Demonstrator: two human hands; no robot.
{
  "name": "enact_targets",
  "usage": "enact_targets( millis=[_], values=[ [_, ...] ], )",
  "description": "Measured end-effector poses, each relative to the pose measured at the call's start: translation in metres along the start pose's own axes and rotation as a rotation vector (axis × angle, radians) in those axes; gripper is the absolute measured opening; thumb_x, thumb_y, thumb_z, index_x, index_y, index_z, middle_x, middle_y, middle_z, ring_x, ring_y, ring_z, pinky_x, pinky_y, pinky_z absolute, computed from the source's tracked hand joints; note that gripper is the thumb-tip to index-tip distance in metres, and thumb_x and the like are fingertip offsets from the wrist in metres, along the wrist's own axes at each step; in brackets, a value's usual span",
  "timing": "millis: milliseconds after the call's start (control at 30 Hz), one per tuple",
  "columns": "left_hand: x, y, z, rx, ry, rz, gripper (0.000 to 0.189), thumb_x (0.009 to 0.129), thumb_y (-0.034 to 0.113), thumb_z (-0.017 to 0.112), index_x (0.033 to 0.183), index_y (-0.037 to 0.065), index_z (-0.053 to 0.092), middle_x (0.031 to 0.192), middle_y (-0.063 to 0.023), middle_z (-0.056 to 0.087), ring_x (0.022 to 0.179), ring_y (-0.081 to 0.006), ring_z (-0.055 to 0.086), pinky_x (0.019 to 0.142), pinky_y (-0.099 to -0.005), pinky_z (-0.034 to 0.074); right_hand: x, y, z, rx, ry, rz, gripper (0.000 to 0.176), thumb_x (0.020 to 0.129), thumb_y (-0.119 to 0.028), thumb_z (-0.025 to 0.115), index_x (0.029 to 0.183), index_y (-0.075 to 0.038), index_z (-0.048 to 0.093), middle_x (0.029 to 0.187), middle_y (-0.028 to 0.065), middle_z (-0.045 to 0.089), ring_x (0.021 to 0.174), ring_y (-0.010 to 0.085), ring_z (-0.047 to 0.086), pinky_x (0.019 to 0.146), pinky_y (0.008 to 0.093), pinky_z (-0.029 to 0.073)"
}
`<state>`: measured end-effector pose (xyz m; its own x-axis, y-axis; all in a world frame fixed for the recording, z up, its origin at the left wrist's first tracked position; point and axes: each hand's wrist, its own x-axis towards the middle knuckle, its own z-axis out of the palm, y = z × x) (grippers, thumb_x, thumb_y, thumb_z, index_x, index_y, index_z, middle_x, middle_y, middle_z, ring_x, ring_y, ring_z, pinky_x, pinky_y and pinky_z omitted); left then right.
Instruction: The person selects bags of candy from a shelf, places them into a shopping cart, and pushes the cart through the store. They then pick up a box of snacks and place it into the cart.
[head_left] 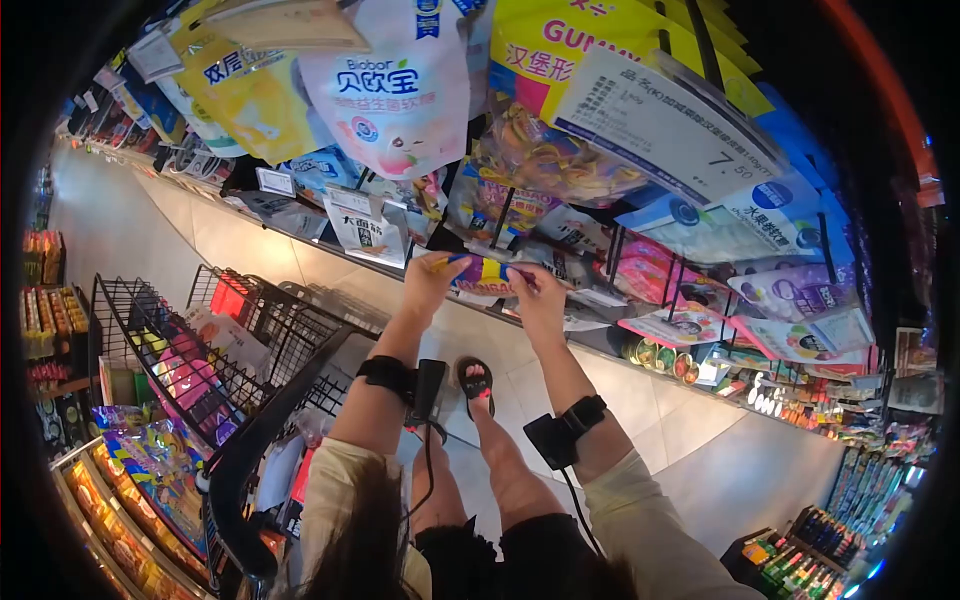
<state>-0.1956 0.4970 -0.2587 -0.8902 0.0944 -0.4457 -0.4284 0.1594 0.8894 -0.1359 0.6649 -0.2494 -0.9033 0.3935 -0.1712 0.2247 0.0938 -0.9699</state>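
Note:
My left hand and my right hand both grip a small colourful snack packet, one at each end, in front of the hanging display. Each wrist carries a black strap with a small device. The packet is purple, yellow and pink. Just behind it hang more snack bags on the rack's hooks. Below my arms I see my legs and a black sandal on the pale tiled floor.
A black wire shopping cart with packets inside stands at my left. Large candy bags and a price tag reading 7.50 hang overhead. Shelves of goods line the aisle on the left and the lower right.

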Motion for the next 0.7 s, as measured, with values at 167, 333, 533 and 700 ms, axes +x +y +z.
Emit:
enact_targets(
  millis=[167,333,533,700],
  values=[
    [0.009,0.038,-0.009,-0.114,-0.143,0.069,0.02,0.083,0.013,0.065,0.097,-0.002,0.067,0.074,-0.0008,0.061,0.066,-0.0061,0.05,0.061,-0.0209,0.041,0.015,-0.025,-0.001,-0.011,-0.016,-0.101,0.015,0.083,-0.008,0.063,0.095,0.0,0.065,0.081,0.007,0.065,0.067,0.0099,0.055,0.064,0.0229,0.045],
    [0.021,0.044,-0.015,0.023,-0.23,0.281,0.021,0.087,0.013,0.062,0.103,0.0,0.065,0.078,0.0035,0.061,0.072,-0.0024,0.049,0.065,-0.0173,0.041,0.017,-0.035,0.002,0.13,0.053,-0.053,0.014,0.085,-0.007,0.061,0.097,0.001,0.063,0.087,0.0083,0.064,0.072,0.011,0.057,0.069,0.0238,0.046],
    [0.029,0.051,-0.014,0.002,-0.243,0.242,0.02,0.088,0.01,0.06,0.105,0.001,0.065,0.084,0.0029,0.062,0.076,-0.0041,0.051,0.069,-0.0181,0.041,0.031,-0.015,0.008,0.169,0.088,-0.053,0.015,0.085,-0.008,0.062,0.098,0.0,0.062,0.087,0.0085,0.064,0.078,0.012,0.058,0.074,0.0246,0.046],
    [0.031,0.05,-0.012,-0.002,-0.243,0.305,0.02,0.088,0.007,0.059,0.106,0.001,0.065,0.091,0.0006,0.064,0.082,-0.005,0.052,0.074,-0.0192,0.043,0.033,-0.007,0.009,0.119,0.131,-0.092,0.014,0.088,-0.006,0.059,0.1,0.002,0.059,0.083,0.0044,0.062,0.072,0.0095,0.059,0.067,0.0223,0.048]
  ],
)
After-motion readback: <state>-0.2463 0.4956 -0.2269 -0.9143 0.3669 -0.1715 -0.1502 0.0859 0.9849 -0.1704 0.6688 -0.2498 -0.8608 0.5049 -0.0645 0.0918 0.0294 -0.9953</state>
